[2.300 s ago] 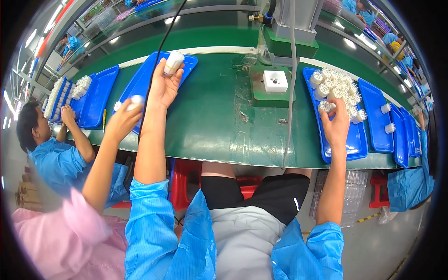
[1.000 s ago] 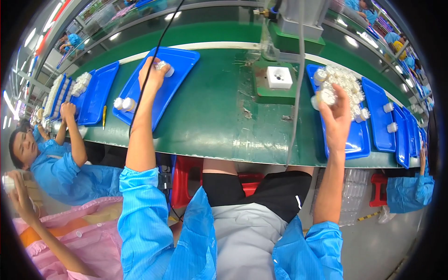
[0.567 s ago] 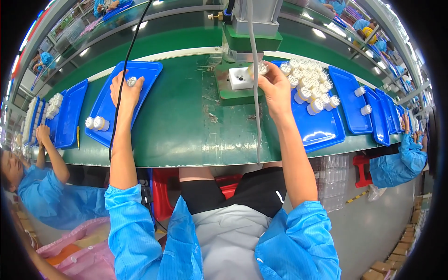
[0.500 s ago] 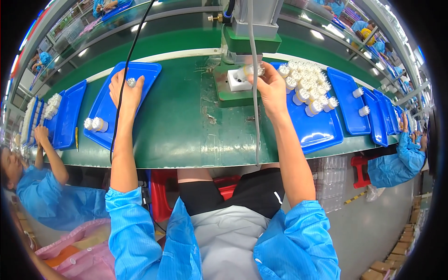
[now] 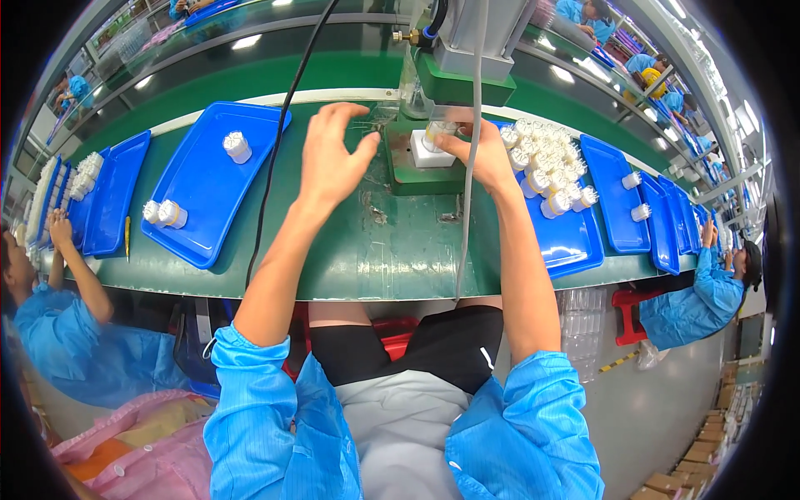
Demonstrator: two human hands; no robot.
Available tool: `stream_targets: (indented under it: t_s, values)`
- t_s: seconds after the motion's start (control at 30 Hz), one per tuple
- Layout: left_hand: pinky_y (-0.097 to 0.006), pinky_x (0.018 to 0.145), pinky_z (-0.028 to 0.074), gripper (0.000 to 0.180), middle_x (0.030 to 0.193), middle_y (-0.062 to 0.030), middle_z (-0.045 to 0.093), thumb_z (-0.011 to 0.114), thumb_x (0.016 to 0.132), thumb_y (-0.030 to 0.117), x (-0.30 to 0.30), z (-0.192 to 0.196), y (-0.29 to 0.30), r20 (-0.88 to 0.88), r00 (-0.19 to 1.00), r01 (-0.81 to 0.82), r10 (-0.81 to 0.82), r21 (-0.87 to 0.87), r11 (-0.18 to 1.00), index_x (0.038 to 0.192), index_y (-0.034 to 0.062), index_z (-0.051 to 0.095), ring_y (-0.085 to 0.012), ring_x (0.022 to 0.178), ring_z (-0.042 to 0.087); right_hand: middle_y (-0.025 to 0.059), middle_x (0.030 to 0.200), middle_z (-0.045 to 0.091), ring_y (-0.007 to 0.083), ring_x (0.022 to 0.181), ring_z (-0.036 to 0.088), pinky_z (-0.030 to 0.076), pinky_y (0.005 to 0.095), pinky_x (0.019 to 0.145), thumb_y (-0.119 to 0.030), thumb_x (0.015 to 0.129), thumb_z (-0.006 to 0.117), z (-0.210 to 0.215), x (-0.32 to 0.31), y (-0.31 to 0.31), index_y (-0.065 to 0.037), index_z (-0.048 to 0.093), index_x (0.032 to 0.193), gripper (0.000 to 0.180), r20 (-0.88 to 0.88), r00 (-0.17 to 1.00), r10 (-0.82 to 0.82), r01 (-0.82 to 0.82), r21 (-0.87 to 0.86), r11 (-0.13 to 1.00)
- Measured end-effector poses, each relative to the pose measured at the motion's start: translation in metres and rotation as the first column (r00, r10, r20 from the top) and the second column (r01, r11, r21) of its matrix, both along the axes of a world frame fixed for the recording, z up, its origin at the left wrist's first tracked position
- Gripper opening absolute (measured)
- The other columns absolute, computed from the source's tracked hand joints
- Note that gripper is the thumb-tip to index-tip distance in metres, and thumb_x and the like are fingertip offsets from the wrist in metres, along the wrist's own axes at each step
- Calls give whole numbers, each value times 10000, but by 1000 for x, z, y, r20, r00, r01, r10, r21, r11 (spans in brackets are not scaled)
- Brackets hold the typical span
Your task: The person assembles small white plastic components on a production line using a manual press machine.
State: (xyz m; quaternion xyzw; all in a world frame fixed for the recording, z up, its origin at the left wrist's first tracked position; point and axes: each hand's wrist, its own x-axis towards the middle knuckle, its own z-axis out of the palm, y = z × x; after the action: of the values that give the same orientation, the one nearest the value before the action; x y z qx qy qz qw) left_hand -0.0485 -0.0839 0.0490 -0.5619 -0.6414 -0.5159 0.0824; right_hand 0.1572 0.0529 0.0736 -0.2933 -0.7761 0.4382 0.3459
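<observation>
My right hand (image 5: 485, 158) is closed on a white, clear-topped cylindrical part (image 5: 439, 130), at the white block (image 5: 432, 157) on the green base of a bench press (image 5: 467, 79). A grey cable crosses in front of this hand. To the left of the press my left hand (image 5: 335, 160) hovers over the green bench, empty, its fingers spread and curved. In the blue tray (image 5: 196, 187) at the left, one white cylindrical part (image 5: 237, 147) stands near the far side. Two more parts (image 5: 164, 214) lie together at its near left corner.
A blue tray (image 5: 575, 250) at the right holds a heap of white parts (image 5: 546, 158). More blue trays (image 5: 617, 200) stand beyond it. A black cable (image 5: 287, 108) hangs across the bench. Co-workers in blue sit at left (image 5: 67, 333) and right (image 5: 692, 304).
My left hand has let go of the white part in the left tray and moved right, toward the press. My right hand has lowered its part to the white block.
</observation>
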Motion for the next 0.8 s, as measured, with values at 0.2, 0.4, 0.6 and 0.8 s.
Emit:
stream_targets:
  t_s: [0.2, 0.4, 0.6, 0.8]
  values:
    - [-427, 1014, 453, 383, 1211, -144, 628, 726, 806, 213, 23, -1, 19, 116, 987, 120, -109, -89, 989, 1139, 34, 665, -333, 1160, 560, 125, 1062, 710, 244, 1007, 665, 502, 363, 916, -267, 741, 808, -15, -6, 0, 2, 695, 1141, 495, 30, 994, -104, 98, 153, 983]
    - [-427, 1042, 446, 544, 1247, -146, 632, 778, 789, 278, 35, -5, 39, 185, 959, 241, -215, -130, 962, 1245, 16, 640, -313, 1200, 573, 133, 1176, 670, 252, 1149, 618, 462, 398, 998, -299, 779, 816, -26, 4, -9, -4, 630, 1231, 571, -87, 982, -166, 176, 123, 977]
    - [-425, 960, 489, 639, 1270, -156, 629, 831, 753, 346, 51, -22, 63, 317, 915, 294, -249, -103, 950, 1247, -11, 639, -320, 1158, 556, 128, 1191, 666, 236, 1136, 617, 462, 399, 1001, -233, 840, 761, -45, 20, -11, -6, 621, 1238, 480, -201, 960, -193, 214, 90, 973]
    - [-417, 935, 489, 546, 1141, -172, 683, 833, 742, 313, 55, -26, 66, 318, 917, 285, -239, -105, 953, 1136, -37, 690, -329, 1098, 588, 110, 1150, 690, 213, 1106, 628, 475, 371, 979, -161, 856, 727, -51, 29, -17, -3, 653, 1187, 374, -261, 936, -238, 250, 13, 968]
